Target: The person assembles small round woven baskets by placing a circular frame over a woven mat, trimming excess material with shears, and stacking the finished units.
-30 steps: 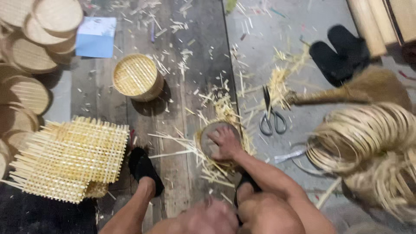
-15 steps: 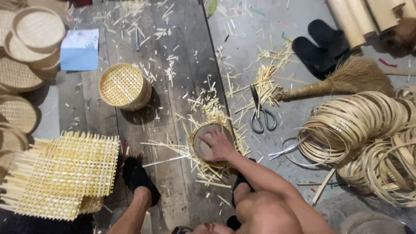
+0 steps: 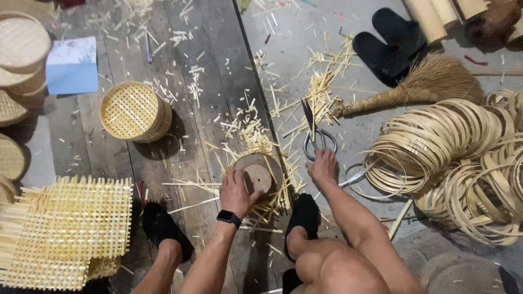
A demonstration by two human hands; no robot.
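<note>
Pressing your left hand (image 3: 238, 191) on the round wooden form (image 3: 260, 175), fingers curled over its rim, holds the woven bamboo piece to the plank floor (image 3: 201, 81). Right hand (image 3: 322, 167), fingers spread, reaches the scissors (image 3: 316, 136); handles not yet gripped. Next, prob.: grip, trim strip ends.

Pale yellow woven lattice mats (image 3: 62, 231), a tan round basket (image 3: 131, 110), black slippers (image 3: 393, 43), silver-grey scissors (image 3: 315, 136), a light blue paper (image 3: 72, 65), dark wooden floor (image 3: 207, 71).

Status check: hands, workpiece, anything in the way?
Left hand pressing the round wooden form. Right hand at the scissors. Bamboo scraps all around.
</note>
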